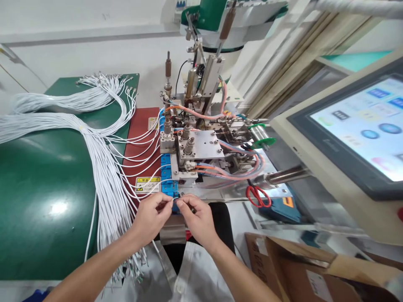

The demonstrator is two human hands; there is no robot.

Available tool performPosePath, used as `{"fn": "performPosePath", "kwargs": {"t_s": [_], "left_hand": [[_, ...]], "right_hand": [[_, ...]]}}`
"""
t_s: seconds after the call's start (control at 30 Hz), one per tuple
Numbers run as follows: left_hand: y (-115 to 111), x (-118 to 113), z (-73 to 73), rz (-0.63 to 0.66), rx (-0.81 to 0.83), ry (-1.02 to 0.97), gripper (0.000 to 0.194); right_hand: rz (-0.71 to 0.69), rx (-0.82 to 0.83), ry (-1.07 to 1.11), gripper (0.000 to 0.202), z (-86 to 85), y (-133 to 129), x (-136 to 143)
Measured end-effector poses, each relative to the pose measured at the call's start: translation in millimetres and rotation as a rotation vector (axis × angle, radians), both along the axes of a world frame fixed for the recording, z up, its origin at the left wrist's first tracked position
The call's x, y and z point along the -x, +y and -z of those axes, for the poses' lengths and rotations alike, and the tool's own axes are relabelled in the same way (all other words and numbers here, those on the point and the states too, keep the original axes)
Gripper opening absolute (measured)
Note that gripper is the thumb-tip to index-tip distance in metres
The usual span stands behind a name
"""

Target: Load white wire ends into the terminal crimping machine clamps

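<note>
My left hand (pixel 153 216) pinches a thin white cable between thumb and fingertips at the near end of the row of blue clamps (pixel 166 173). Close beside it, the thumb and fingers of my right hand (pixel 200 218) are closed at the end of the same cable; the tip they hold is too small to make out. Several other white cables (pixel 151 157) run from the bundle into the blue clamps. A large bundle of white cables (pixel 97 167) lies to the left, hanging over the near table edge beside my left forearm.
The machine (pixel 204 144) stands beyond my hands, with a wire spool (pixel 260 135) on its right. Red-handled scissors (pixel 258 196) lie at its near edge. A touch screen (pixel 362 126) juts in from the right above a cardboard box (pixel 292 268). A green table (pixel 40 188) is at left.
</note>
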State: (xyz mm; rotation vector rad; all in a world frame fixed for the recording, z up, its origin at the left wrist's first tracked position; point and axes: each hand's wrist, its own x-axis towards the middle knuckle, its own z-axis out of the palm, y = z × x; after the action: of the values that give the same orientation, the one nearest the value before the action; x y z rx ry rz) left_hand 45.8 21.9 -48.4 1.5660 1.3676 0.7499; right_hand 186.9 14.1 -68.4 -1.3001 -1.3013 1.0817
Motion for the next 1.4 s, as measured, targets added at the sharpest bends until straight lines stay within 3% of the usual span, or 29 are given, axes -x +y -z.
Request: {"fn": "performPosePath", "kwargs": {"t_s": [0.33, 0.4, 0.47, 0.53, 0.6, 0.8, 1.2, 1.4], "left_hand": [[-0.4, -3.5, 1.3, -0.018, 0.014, -0.027, 0.013], [-0.7, -4.8, 1.9, -0.034, 0.018, -0.03, 0.013], [-0.2, -4.3, 1.5, -0.025, 0.012, -0.013, 0.014], [1.6, -0.9, -0.1, 0.015, -0.019, 0.04, 0.014], [4.4, 5.3, -2.5, 0.077, -0.074, 0.138, 0.015], [14.4, 21.1, -1.1, 0.286, -0.273, 0.334, 0.017], [19.9, 15.1, 6.9, 0.269, -0.275, 0.485, 0.019], [21.2, 12.3, 5.1, 0.277, -0.229, 0.531, 0.02]], "right_hand": [[0.122, 0.092, 0.196, 0.013, 4.2, 2.4, 8.2], [0.163, -0.001, 0.087, 0.013, 5.7, 0.6, 9.7], [0.195, -0.199, -0.127, 0.011, 7.7, -0.1, 8.2], [0.188, -0.417, -0.37, 0.008, 10.5, 0.9, 3.8], [0.143, -0.52, -0.525, 0.008, 13.9, 2.9, -2.1], [0.035, -0.25, -0.528, 0.015, 23.6, 7.3, -14.2], [-0.034, 0.025, -0.528, 0.015, 26.6, 13.5, -14.8], [-0.138, 0.047, -0.462, 0.021, 28.5, 19.2, -22.4]]}}
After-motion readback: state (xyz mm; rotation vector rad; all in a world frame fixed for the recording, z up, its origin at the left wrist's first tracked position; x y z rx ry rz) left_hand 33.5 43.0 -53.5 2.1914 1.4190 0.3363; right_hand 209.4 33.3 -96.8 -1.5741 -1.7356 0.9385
